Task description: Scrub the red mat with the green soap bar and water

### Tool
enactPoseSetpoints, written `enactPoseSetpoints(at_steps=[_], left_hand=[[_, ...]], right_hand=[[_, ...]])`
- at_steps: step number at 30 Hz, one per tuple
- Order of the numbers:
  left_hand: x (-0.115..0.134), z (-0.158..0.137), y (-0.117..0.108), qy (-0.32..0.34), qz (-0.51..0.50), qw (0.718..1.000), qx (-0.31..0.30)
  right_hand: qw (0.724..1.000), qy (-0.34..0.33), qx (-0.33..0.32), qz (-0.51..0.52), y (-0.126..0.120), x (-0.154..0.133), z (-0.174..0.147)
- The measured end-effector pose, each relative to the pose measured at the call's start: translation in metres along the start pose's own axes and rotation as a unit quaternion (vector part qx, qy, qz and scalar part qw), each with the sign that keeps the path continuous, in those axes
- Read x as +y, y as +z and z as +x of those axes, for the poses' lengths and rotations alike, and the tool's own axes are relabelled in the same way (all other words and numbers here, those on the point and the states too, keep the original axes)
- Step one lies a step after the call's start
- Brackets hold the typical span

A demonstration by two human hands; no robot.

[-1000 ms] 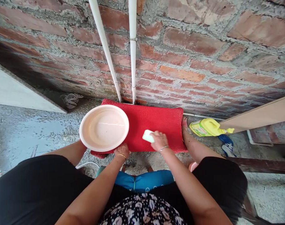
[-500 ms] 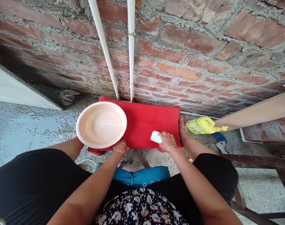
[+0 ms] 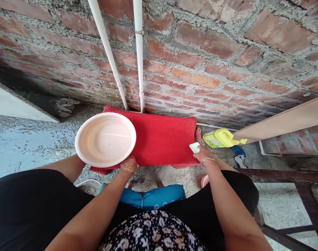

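Observation:
A red textured mat (image 3: pixel 164 139) lies draped over a low support in front of me. On its left part stands a pale pink basin (image 3: pixel 80 148) of clear water. My left hand (image 3: pixel 129 164) is closed at the mat's front edge, right beside the basin's rim; its fingertips are partly hidden. Gripped in my right hand (image 3: pixel 204 154) is a small pale green block with white sides (image 3: pixel 194 147), which looks like a scrubbing brush. Its underside is out of sight. That hand is at the mat's right end.
A yellow bottle (image 3: pixel 219 138) lies to the right, near blue-and-white footwear (image 3: pixel 239 157). Two white pipes (image 3: pixel 139 52) run down the brick wall (image 3: pixel 195 59). A grey rag (image 3: pixel 65 105) lies left on the wet floor. A blue bundle (image 3: pixel 161 196) sits between my legs.
My right hand has moved right with the pale green block, from the mat's surface to its right end. My left hand stays by the basin. The whole view has shifted slightly.

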State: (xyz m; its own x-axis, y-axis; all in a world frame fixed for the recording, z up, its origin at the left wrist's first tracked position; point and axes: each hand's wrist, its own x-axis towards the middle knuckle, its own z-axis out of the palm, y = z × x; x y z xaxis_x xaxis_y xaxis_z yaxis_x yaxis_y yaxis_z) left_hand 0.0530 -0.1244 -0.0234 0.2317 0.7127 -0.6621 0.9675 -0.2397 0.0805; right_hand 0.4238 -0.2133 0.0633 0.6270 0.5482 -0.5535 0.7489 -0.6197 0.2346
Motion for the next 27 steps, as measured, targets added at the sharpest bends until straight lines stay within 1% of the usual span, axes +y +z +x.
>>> enactPoseSetpoints(at_steps=[2,4,6,8,10,12,14,15,16,17,18,19,20,21,22,23,24,27], left_hand=[[0.000,-0.001,-0.001,-0.003,0.004,1.000,0.003],[0.000,-0.003,-0.002,-0.004,0.005,1.000,0.003],[0.000,-0.003,-0.003,-0.001,0.008,1.000,0.000],[-0.001,-0.003,-0.006,0.006,0.014,1.000,-0.008],[-0.001,-0.001,-0.010,0.009,0.018,0.999,-0.030],[0.003,0.000,-0.016,0.012,0.020,0.998,-0.059],[0.014,-0.002,-0.023,0.028,0.012,0.997,-0.073],[0.022,-0.005,-0.027,0.051,-0.011,0.995,-0.079],[0.032,-0.010,-0.030,0.085,-0.059,0.991,-0.090],[0.042,-0.016,-0.034,0.123,-0.134,0.977,-0.112],[0.053,-0.023,-0.037,0.160,-0.229,0.949,-0.145],[0.062,-0.030,-0.039,0.188,-0.328,0.908,-0.182],[0.071,-0.037,-0.041,0.202,-0.416,0.861,-0.213],[0.078,-0.042,-0.042,0.200,-0.486,0.819,-0.230],[0.083,-0.045,-0.042,0.187,-0.533,0.791,-0.235],[0.086,-0.047,-0.042,0.168,-0.564,0.775,-0.229],[0.088,-0.046,-0.042,0.147,-0.583,0.768,-0.220],[0.087,-0.037,-0.042,0.102,-0.605,0.760,-0.215]], right_hand=[[0.999,0.026,0.009,0.046,0.003,-0.007,0.008],[0.996,0.046,-0.006,0.071,0.007,-0.013,0.013],[0.994,0.058,-0.046,0.082,0.008,-0.013,0.013],[0.992,0.057,-0.086,0.077,0.004,-0.009,0.007],[0.992,0.038,-0.097,0.068,-0.003,-0.008,-0.009],[0.995,0.011,-0.075,0.069,-0.010,-0.017,-0.034],[0.995,-0.024,-0.044,0.086,-0.013,-0.038,-0.064],[0.994,-0.046,-0.030,0.099,-0.012,-0.052,-0.078],[0.991,-0.076,-0.014,0.110,-0.010,-0.067,-0.091],[0.987,-0.109,-0.001,0.121,-0.008,-0.082,-0.102],[0.982,-0.140,0.009,0.130,-0.006,-0.095,-0.111],[0.976,-0.167,0.018,0.137,-0.003,-0.106,-0.118],[0.971,-0.188,0.026,0.143,-0.002,-0.115,-0.124],[0.967,-0.204,0.033,0.146,-0.001,-0.122,-0.128],[0.964,-0.217,0.040,0.148,-0.001,-0.126,-0.131],[0.961,-0.228,0.047,0.148,-0.001,-0.130,-0.132],[0.958,-0.238,0.055,0.147,-0.002,-0.132,-0.133],[0.948,-0.272,0.078,0.145,-0.006,-0.137,-0.126]])
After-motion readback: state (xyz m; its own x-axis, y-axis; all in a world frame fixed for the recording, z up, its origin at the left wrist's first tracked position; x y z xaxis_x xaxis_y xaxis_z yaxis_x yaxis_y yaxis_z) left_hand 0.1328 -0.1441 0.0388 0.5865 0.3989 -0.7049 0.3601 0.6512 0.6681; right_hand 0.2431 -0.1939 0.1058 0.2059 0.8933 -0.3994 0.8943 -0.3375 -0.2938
